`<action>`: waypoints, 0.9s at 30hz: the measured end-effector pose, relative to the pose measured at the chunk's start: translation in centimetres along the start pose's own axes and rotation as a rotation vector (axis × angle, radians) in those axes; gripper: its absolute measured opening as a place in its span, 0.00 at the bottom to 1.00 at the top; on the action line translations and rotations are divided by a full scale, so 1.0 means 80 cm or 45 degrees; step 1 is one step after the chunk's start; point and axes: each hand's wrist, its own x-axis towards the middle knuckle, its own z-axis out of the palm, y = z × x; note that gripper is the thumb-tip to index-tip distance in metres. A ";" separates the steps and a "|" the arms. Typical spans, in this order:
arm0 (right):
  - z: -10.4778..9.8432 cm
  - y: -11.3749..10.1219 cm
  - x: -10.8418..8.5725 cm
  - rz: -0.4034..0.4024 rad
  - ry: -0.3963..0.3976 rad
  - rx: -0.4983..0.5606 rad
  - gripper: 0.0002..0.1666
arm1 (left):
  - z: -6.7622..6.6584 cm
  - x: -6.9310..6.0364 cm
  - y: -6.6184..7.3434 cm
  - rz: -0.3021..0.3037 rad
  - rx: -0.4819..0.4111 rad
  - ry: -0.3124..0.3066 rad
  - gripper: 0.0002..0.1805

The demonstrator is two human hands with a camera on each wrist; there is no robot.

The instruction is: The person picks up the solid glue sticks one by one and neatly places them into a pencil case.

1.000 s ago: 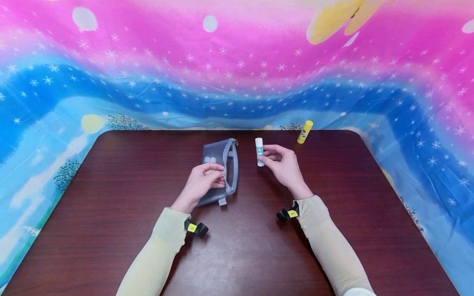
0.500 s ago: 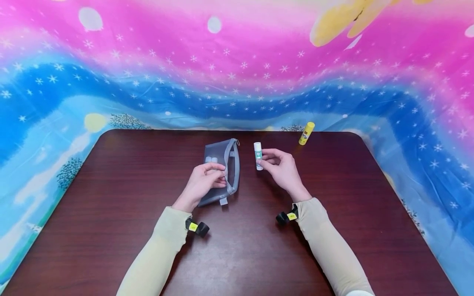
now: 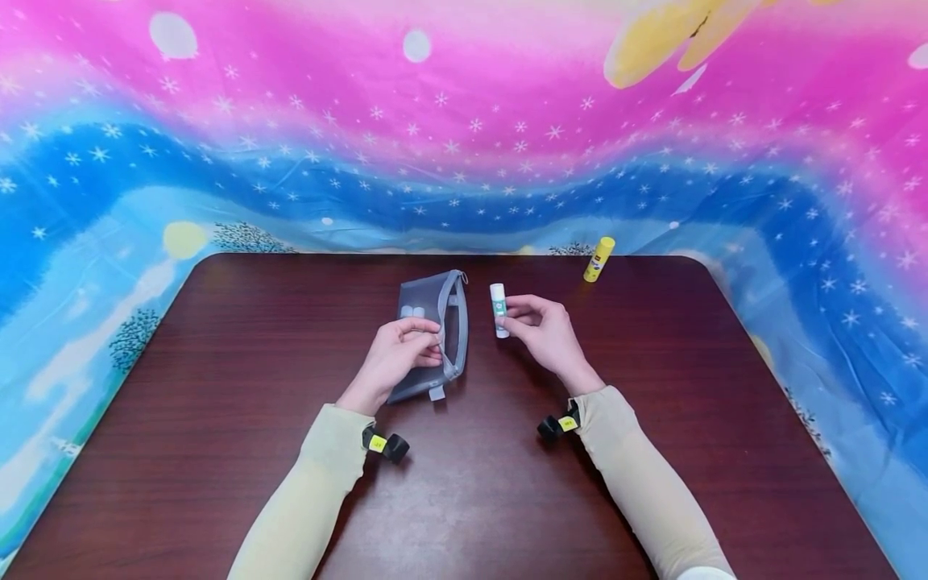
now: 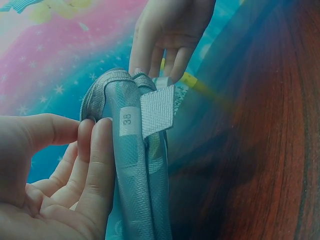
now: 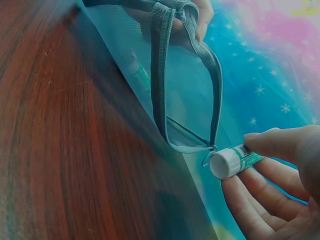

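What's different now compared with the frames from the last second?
The right hand has carried the white stick a little left, closer to the pouch, and slightly toward the person. Nothing was newly gripped or let go. The left hand still holds the pouch's open edge, and the yellow stick stays where it was.
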 end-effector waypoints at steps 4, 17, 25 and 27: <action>0.004 -0.002 0.001 0.024 -0.026 0.034 0.20 | 0.000 0.000 0.001 -0.007 0.005 -0.003 0.13; 0.018 -0.008 0.008 0.097 -0.097 0.088 0.20 | -0.001 -0.001 0.002 -0.006 0.028 -0.005 0.13; 0.028 -0.007 0.014 0.143 -0.101 0.091 0.21 | -0.001 -0.001 0.004 -0.012 0.028 0.004 0.12; 0.030 -0.007 0.015 0.153 -0.099 0.099 0.21 | -0.001 -0.001 0.004 -0.011 0.026 0.005 0.12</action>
